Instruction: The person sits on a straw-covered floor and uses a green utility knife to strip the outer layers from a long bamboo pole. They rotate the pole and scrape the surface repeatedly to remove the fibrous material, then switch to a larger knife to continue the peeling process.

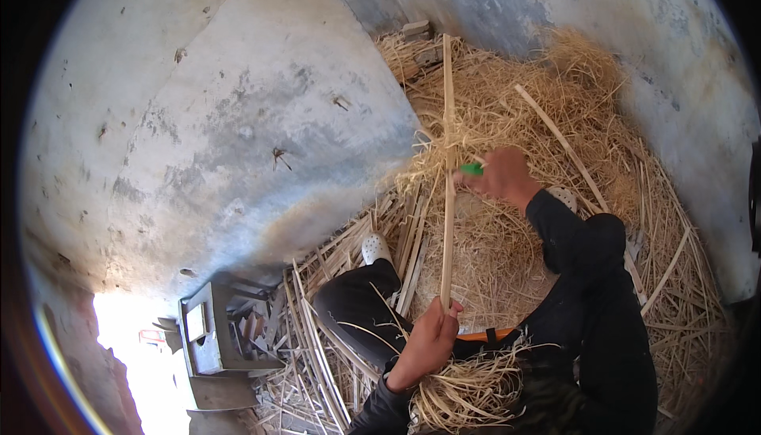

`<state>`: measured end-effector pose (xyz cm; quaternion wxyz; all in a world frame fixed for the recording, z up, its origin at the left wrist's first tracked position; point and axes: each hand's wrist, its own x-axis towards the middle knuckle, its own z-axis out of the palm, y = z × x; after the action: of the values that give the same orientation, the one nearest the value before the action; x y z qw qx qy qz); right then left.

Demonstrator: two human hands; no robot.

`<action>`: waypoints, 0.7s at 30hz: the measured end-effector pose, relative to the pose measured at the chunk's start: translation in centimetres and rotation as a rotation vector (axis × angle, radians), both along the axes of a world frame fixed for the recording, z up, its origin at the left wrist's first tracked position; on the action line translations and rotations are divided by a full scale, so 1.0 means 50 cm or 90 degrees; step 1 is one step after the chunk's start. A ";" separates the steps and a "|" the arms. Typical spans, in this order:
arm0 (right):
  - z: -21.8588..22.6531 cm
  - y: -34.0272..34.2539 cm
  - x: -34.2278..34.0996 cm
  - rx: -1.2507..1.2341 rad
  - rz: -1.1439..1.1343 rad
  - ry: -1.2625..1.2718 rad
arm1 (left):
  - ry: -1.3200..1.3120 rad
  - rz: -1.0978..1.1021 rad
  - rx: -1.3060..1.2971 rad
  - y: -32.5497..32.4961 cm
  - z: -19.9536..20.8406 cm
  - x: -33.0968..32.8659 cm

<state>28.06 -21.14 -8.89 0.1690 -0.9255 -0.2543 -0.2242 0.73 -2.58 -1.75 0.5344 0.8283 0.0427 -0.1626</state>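
Note:
A long, pale split strip, like bamboo or cane, runs away from me over the heap of shavings. Its near end is in my left hand, whose fingers are wrapped round it close to my lap. Farther along, my right hand is closed on a tool with a green handle, held against or just beside the strip. Motion smears those fingers, and the tool's working end cannot be made out. A tangle of curled shavings lies in my lap near my left wrist.
Shavings heap up against the far wall. Loose strips lie right of my right hand, and more strips are piled at the left. A grey box-like cabinet stands beside a bright opening. Plastered walls rise close by.

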 end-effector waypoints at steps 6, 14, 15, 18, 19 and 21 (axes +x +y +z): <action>0.007 -0.017 0.043 0.031 -0.103 0.144 | -0.015 -0.013 -0.029 0.007 -0.022 -0.008; 0.036 -0.020 -0.045 0.147 -0.082 0.260 | 0.221 0.061 -0.325 0.041 -0.031 0.011; 0.038 -0.031 -0.043 0.188 -0.056 0.336 | 0.212 0.052 -0.323 0.040 -0.035 0.010; 0.040 -0.042 -0.033 0.356 0.032 0.618 | 0.145 0.026 -0.261 0.043 -0.052 0.008; 0.042 -0.045 -0.036 0.436 0.058 0.742 | 0.116 0.010 -0.235 0.041 -0.058 0.010; 0.032 -0.048 -0.040 0.462 0.063 0.767 | 0.138 0.014 -0.245 0.040 -0.058 0.016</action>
<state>26.05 -23.56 -7.30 0.5883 -0.7610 -0.0672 0.2649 1.51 -0.57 -4.65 0.6768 0.6881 0.0770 -0.2500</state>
